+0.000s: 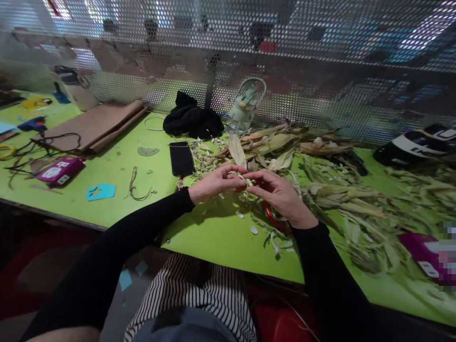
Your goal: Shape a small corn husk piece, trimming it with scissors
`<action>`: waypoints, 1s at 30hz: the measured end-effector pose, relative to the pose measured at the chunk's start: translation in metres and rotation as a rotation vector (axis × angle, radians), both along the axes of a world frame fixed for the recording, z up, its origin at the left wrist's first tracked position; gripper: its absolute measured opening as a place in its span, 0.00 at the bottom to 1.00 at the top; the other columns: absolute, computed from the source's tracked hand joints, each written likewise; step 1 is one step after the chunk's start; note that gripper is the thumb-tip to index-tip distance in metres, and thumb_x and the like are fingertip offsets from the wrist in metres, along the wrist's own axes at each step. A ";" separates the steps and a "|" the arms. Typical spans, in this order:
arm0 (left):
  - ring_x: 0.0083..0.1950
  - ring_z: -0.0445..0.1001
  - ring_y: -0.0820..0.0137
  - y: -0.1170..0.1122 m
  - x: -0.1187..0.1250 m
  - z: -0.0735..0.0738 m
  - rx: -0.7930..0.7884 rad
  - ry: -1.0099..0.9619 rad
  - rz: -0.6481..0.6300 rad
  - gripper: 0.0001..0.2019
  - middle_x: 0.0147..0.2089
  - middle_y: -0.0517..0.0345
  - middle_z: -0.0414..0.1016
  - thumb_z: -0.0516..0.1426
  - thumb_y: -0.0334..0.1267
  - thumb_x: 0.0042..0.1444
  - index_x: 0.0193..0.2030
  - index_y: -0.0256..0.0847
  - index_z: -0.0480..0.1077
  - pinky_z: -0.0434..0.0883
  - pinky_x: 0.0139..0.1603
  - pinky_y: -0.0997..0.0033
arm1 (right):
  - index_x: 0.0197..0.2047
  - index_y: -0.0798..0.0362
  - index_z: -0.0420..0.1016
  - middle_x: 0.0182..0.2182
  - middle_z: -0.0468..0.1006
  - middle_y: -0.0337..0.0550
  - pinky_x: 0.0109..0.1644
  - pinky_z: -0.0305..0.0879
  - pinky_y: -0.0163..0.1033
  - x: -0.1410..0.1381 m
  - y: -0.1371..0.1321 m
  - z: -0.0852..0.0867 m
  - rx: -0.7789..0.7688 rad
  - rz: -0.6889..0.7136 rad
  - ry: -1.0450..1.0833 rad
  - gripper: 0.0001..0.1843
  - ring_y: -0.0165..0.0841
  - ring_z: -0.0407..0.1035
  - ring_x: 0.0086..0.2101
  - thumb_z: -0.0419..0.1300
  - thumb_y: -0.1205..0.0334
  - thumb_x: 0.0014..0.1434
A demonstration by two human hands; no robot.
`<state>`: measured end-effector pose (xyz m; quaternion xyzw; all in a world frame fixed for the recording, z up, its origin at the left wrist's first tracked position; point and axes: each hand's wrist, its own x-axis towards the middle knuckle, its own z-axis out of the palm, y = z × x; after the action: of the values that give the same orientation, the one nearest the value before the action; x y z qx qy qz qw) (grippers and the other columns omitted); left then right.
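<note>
Above the green table's front part, my left hand (218, 184) and my right hand (281, 195) meet fingertip to fingertip. Both are closed in a pinch on a small pale strip of corn husk (248, 182). A broad dry husk leaf (237, 151) rises just behind the fingers. Under my right hand shows a red loop (271, 216), probably a scissor handle; the rest of it is covered. Small husk scraps (253, 230) lie below the hands, and a heap of dried corn husks (278, 142) spreads behind them.
A black phone (181, 158) lies left of the scraps. Behind it are a black cloth (192, 118) and a pale green bottle (245, 107) against the perforated metal screen. Brown paper (92, 126), a purple box (61, 171) and a blue tag (101, 191) sit leftward. More shredded husks (374, 228) cover the right.
</note>
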<state>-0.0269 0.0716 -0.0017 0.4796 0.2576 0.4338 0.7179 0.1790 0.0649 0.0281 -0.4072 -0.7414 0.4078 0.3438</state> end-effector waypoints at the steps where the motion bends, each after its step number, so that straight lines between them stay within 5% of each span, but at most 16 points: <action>1: 0.33 0.74 0.77 0.000 0.000 0.001 -0.003 -0.001 -0.003 0.20 0.32 0.60 0.76 0.69 0.34 0.50 0.48 0.36 0.69 0.66 0.40 0.72 | 0.50 0.48 0.82 0.40 0.80 0.44 0.46 0.74 0.45 0.001 0.000 -0.001 -0.016 -0.003 0.009 0.20 0.37 0.74 0.38 0.69 0.49 0.55; 13: 0.32 0.75 0.76 0.000 0.001 0.001 -0.034 0.004 0.023 0.18 0.31 0.60 0.77 0.69 0.30 0.51 0.47 0.35 0.70 0.68 0.42 0.71 | 0.48 0.49 0.81 0.37 0.81 0.43 0.40 0.71 0.41 0.004 -0.001 -0.005 0.016 0.014 -0.037 0.19 0.34 0.73 0.34 0.68 0.49 0.57; 24: 0.28 0.74 0.78 -0.033 0.030 -0.004 -0.361 -0.245 0.220 0.12 0.28 0.65 0.75 0.65 0.26 0.54 0.44 0.37 0.69 0.70 0.39 0.72 | 0.46 0.48 0.81 0.37 0.81 0.42 0.43 0.73 0.44 0.004 -0.005 -0.008 -0.010 -0.025 0.045 0.17 0.36 0.75 0.35 0.69 0.49 0.56; 30: 0.30 0.73 0.78 -0.016 0.023 -0.007 -0.355 -0.205 0.306 0.10 0.30 0.62 0.75 0.63 0.23 0.55 0.41 0.37 0.70 0.67 0.35 0.75 | 0.54 0.47 0.78 0.37 0.78 0.40 0.39 0.70 0.38 0.009 0.009 -0.015 -0.046 -0.141 0.105 0.27 0.33 0.71 0.35 0.71 0.48 0.52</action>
<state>-0.0043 0.0559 -0.0084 0.2550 0.3254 0.5317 0.7392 0.1878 0.0741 0.0126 -0.4443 -0.6822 0.4205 0.4006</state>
